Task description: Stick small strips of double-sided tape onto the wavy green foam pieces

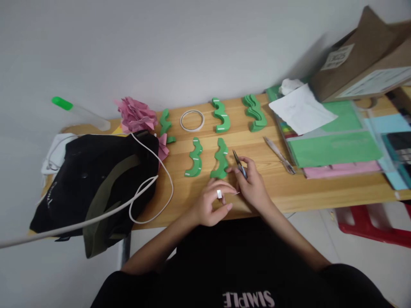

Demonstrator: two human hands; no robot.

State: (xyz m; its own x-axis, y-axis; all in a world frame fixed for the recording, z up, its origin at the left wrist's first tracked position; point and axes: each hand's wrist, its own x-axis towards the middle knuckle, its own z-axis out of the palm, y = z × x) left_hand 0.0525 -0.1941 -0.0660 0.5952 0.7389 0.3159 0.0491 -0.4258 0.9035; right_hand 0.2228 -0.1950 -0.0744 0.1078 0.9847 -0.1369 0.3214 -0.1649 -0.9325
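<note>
My right hand [252, 184] is closed around a small slim tool with dark pointed blades [236, 159], probably scissors, tips aimed away from me. Beside it, my left hand [212, 204] is over the table's front edge, fingers apart, with a small white strip [219, 193] stuck on one finger. Just beyond my hands lies a wavy green paper cutout [221, 159]. To its left, a similar green cutout [194, 157] bears small white strips. Farther back are a green stack [221, 114], a thicker stack [254, 113] and a thin white tape ring [203, 125].
A black bag [96, 171] with a white cable [171, 192] covers the left side. Pink paper flowers [136, 114] and another green cutout [165, 122] sit behind it. On the right are a pen [279, 155], folders [335, 149], white paper [302, 110] and a cardboard box [362, 60].
</note>
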